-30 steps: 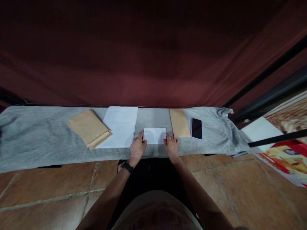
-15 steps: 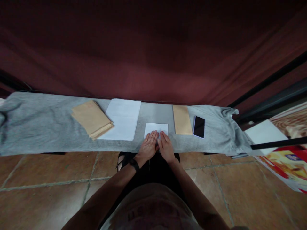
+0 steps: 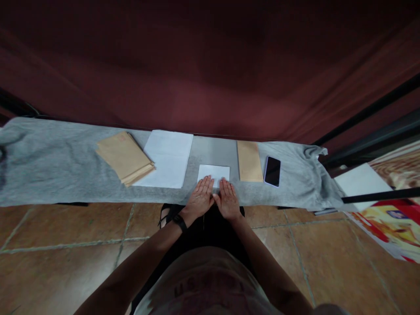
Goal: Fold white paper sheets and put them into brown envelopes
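Note:
A small white rectangle of paper (image 3: 214, 170), seemingly folded, lies on the grey cloth close to the front edge. Over its near left part my left hand (image 3: 201, 197) rests flat, fingers stretched out. Palm down as well, my right hand (image 3: 227, 199) touches the near right part with its fingers extended. The two thumbs almost meet, and neither hand grips anything. The paper's near edge is partly hidden under the fingers.
Left of the hands lies a stack of white sheets (image 3: 169, 162), overlapped by a pile of brown envelopes (image 3: 126, 157). To the right are a single brown envelope (image 3: 250, 162) and a phone (image 3: 272, 171). Grey cloth (image 3: 59, 162) covers the narrow table; a dark red curtain (image 3: 203, 100) hangs behind.
My hands have slid apart across the paper, the left toward the left and the right slightly to the right. More of the paper's middle shows between them. The view has tilted slightly.

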A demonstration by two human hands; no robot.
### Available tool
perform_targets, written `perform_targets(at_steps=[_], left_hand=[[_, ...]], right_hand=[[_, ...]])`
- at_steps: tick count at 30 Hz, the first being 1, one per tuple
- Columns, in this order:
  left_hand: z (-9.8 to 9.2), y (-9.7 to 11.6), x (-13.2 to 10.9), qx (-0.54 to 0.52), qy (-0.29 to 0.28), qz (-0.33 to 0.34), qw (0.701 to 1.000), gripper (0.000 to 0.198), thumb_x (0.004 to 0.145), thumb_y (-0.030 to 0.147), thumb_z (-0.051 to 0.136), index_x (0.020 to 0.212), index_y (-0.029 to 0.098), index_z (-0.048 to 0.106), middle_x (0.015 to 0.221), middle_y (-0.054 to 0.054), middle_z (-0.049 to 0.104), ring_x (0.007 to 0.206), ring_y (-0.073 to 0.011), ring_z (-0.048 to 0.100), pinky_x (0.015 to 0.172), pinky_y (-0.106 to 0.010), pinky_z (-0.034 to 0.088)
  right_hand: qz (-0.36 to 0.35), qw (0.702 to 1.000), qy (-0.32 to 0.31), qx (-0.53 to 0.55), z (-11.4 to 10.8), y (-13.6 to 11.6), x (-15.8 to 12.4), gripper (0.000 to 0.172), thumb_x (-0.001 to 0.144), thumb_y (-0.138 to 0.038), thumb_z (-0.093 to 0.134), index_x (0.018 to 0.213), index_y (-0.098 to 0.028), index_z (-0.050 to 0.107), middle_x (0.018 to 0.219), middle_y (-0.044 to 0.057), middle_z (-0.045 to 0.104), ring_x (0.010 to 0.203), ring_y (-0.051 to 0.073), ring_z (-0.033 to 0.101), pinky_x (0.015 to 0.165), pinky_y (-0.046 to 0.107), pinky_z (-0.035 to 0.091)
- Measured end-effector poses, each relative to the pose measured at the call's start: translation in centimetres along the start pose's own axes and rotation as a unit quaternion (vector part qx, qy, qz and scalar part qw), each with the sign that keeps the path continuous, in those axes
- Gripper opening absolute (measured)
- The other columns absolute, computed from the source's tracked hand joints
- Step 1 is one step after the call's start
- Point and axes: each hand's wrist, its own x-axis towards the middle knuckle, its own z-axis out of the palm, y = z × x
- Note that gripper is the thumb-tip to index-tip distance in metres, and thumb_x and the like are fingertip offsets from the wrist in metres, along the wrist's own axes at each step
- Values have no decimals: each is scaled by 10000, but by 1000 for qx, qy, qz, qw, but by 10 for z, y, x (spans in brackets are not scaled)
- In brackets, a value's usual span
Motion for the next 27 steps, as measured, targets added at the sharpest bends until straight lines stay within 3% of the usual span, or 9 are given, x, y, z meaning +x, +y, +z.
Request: perform_targets(at_steps=[6, 13, 17, 22, 27], left_hand=[[-7, -11, -10, 50, 15, -42, 998, 697, 1022, 456, 366, 1539, -9, 321, 1627, -238, 282, 1546, -307, 190, 1262, -485, 216], [-10, -16, -13, 53, 50, -88, 993, 662, 1039, 432, 319, 1529, -12, 340, 1583, -249, 368, 1524, -317, 264, 1250, -524, 241], [-9, 3, 8, 35, 59, -77, 995, 619, 1053, 390, 271, 1531, 4, 343, 1602, -225, 346, 1536, -299, 237, 1252, -522, 240], [3, 26, 44, -15, -26, 24, 999, 593, 1063, 390, 218, 1535, 63, 366, 1626, -150, 342, 1537, -235, 248, 1263, -442, 239], [12, 23, 60, -6, -28, 11, 1000, 655, 1050, 462, 256, 1549, 44, 330, 1639, -172, 303, 1552, -246, 195, 1269, -449, 208]], right_hand=[[-1, 999, 30, -35, 4, 9, -5, 681, 1056, -471, 371, 1574, -36, 289, 1611, 221, 338, 1503, 312, 325, 1222, 518, 285], [10, 998, 30, -53, 2, 16, -10, 667, 1057, -457, 373, 1573, -41, 298, 1587, 213, 390, 1496, 309, 339, 1218, 510, 281], [15, 998, 31, -55, 2, 15, -9, 641, 1050, -421, 397, 1560, -39, 329, 1583, 211, 399, 1491, 310, 346, 1216, 506, 279], [11, 997, 29, -69, 2, 15, -9, 557, 1024, -278, 399, 1518, -21, 403, 1572, 202, 424, 1469, 307, 379, 1217, 493, 274], [0, 997, 40, -58, -1, 16, -8, 544, 1023, -274, 408, 1498, -9, 427, 1556, 204, 449, 1472, 314, 372, 1212, 499, 289]])
